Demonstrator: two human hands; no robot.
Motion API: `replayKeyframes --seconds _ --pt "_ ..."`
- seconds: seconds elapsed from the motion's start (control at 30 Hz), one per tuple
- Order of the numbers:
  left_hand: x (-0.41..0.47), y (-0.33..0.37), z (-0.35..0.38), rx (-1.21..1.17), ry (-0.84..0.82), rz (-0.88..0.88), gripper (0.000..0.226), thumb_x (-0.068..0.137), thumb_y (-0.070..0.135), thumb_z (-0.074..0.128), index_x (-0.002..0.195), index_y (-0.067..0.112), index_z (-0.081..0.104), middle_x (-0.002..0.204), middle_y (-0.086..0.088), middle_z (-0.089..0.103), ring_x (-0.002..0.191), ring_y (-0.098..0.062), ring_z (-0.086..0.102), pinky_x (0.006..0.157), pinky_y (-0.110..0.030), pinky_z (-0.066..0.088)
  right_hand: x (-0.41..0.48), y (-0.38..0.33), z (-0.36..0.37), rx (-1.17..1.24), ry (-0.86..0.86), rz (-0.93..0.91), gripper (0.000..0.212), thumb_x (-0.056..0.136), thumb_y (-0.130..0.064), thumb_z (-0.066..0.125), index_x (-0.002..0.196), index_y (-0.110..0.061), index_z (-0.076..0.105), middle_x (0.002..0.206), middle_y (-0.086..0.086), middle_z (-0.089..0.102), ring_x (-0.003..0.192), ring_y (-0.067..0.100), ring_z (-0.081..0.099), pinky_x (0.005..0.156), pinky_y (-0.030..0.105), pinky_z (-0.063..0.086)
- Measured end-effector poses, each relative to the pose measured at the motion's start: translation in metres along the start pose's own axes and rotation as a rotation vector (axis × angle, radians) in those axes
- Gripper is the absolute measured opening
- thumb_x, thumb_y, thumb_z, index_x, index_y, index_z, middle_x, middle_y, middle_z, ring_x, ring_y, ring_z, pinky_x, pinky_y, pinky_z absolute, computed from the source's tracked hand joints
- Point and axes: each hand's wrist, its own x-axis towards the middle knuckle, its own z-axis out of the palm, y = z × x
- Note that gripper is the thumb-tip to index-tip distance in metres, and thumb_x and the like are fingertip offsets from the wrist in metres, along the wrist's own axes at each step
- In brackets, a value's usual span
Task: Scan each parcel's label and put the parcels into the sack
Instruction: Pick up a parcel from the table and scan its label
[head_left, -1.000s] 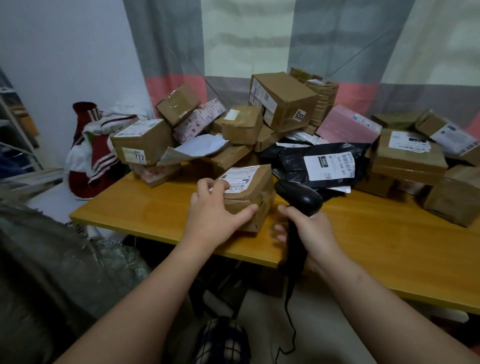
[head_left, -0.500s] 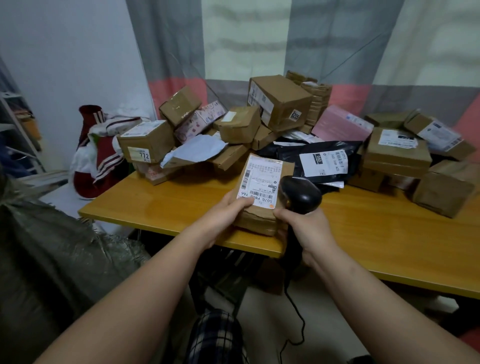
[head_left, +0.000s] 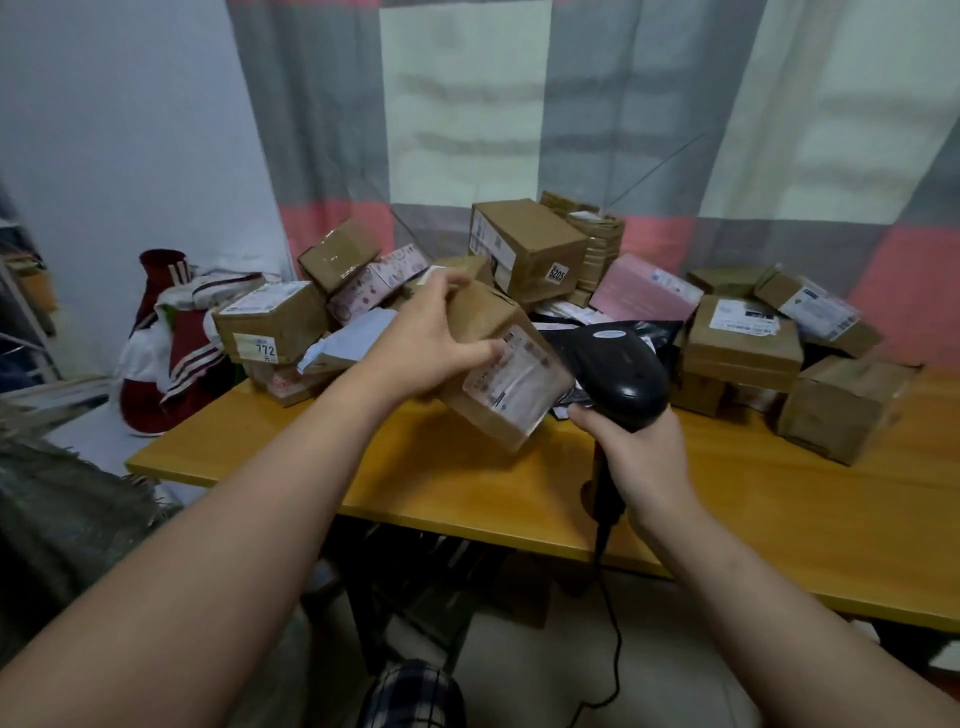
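My left hand (head_left: 431, 343) grips a small brown cardboard parcel (head_left: 498, 364) and holds it lifted above the wooden table (head_left: 467, 478), tilted, its white label facing right and toward me. My right hand (head_left: 634, 447) grips the handle of a black corded barcode scanner (head_left: 618, 364), whose head sits right beside the label. The grey-green woven sack (head_left: 57, 519) lies at the lower left, beside the table's left end. A heap of parcels (head_left: 530, 249) covers the back of the table.
The heap holds brown boxes, one marked 772 (head_left: 270, 327), a pink flat parcel (head_left: 644, 291) and black poly mailers (head_left: 660, 332). More boxes (head_left: 841, 405) stand at the right. A red and white bag (head_left: 171, 338) sits left of the table. The scanner cord (head_left: 613, 623) hangs down.
My left hand has lifted the parcel off the table edge and tilted it, turning the label to the right. The scanner has risen with my right hand and stays close to the label.
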Motion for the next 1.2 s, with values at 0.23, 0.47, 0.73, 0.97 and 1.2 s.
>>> replayKeyframes --seconds 0.23,0.47,0.73,0.97,1.2 --pt "0.002 0.013 0.044 0.397 -0.357 0.059 0.074 0.081 0.058 0.063 0.146 0.033 0.036 0.149 -0.002 0.030 0.135 -0.022 0.031 0.107 -0.035 0.029 -0.012 0.022 0.003 0.139 -0.021 0.138 0.026 0.079 -0.003 0.072 0.087 -0.027 0.065 0.075 -0.027 0.070 0.074 -0.014 0.063 0.056 0.004 0.045" --pt "-0.030 -0.021 0.056 -0.152 -0.031 -0.169 0.121 0.058 0.071 0.074 0.148 0.045 -0.003 0.154 -0.003 0.012 0.141 -0.025 0.019 0.113 -0.046 0.023 -0.013 0.035 -0.003 0.163 0.011 0.178 0.025 0.081 -0.007 0.072 0.089 -0.030 0.065 0.077 -0.026 0.070 0.075 -0.016 0.061 0.056 0.002 0.044" --pt "-0.066 -0.058 0.086 -0.430 -0.200 -0.393 0.118 0.059 0.041 0.084 0.151 0.028 0.012 0.129 0.017 0.042 0.120 -0.003 0.043 0.085 -0.009 0.042 -0.009 0.038 0.003 0.142 0.026 0.234 0.016 0.081 -0.009 0.072 0.088 -0.023 0.068 0.077 -0.020 0.072 0.074 -0.010 0.065 0.058 0.008 0.048" --pt "-0.047 -0.056 0.078 -0.537 0.005 -0.531 0.063 0.077 0.036 0.076 0.129 0.031 0.041 0.099 0.023 0.055 0.087 0.007 0.055 0.055 -0.007 0.046 -0.009 0.027 -0.008 -0.151 -0.043 0.060 0.020 0.078 -0.022 0.077 0.066 -0.029 0.063 0.051 -0.019 0.060 0.055 0.000 0.057 0.055 0.019 0.044" --pt "-0.045 -0.060 0.080 -0.540 0.080 -0.554 0.072 0.081 0.035 0.073 0.142 0.025 0.036 0.099 0.019 0.055 0.080 0.006 0.056 0.053 -0.007 0.047 -0.017 0.023 -0.017 -0.241 -0.136 0.031 0.013 0.076 -0.024 0.078 0.081 -0.025 0.066 0.062 -0.015 0.059 0.068 0.013 0.060 0.070 0.037 0.054"
